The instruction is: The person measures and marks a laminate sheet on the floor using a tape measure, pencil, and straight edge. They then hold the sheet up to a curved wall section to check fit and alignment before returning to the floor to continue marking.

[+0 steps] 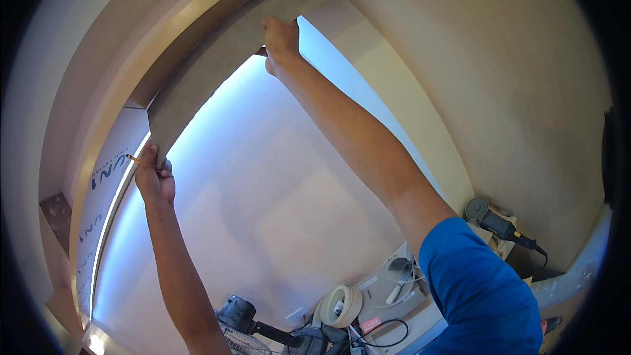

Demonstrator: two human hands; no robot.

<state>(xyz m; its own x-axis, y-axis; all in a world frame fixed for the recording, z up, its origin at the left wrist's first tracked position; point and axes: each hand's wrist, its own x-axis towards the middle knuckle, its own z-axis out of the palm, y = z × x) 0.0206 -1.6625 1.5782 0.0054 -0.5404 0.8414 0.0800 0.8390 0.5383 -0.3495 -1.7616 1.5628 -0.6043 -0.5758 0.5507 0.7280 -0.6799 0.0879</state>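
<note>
Overhead, a long grey-brown laminate panel (217,69) lies along the curved edge of a lit recess. At the panel's near left end, my left hand (156,177) is closed on its edge, with a pencil (135,159) tucked between the fingers. Farther along, my right hand (282,43) reaches up with the arm stretched out and grips the panel's inner edge; its fingertips are partly hidden. Bright light shines along the panel's inner edge onto the pale surface (263,151) behind it.
A glowing light strip (110,217) runs beside a printed white board (98,223) at the left. Low on the right sits an angle grinder (503,225) with its cord. Below are a fan (240,315), a cream-coloured roll (342,306) and loose cables (394,342).
</note>
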